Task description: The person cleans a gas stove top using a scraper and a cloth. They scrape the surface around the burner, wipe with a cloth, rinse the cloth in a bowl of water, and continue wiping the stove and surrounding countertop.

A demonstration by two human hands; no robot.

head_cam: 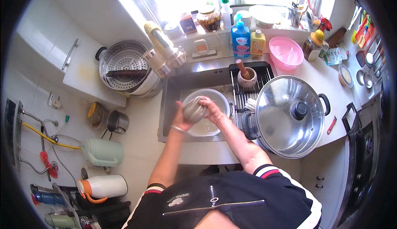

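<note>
A bulging, wet-looking grey-beige cloth bag [194, 111] is between my two hands, above a white plastic basin [228, 103]. My left hand [181, 119] cups the bag's rounded side, and a bangle circles that wrist. At the gathered upper end, my right hand [212, 108] grips the cloth. Cloudy pale liquid [204, 128] lies in the basin, which sits inside a stainless steel sink [173, 89]. What the bag contains is hidden.
Right of the basin, a drying rack [237, 94] carries a stone mortar [247, 81] with a wooden pestle. A large lidded steel pot [279, 129] overlaps the rack. The faucet [176, 58] rises behind left, near a steamer pot [124, 58]. A red-handled knife [332, 125] lies right.
</note>
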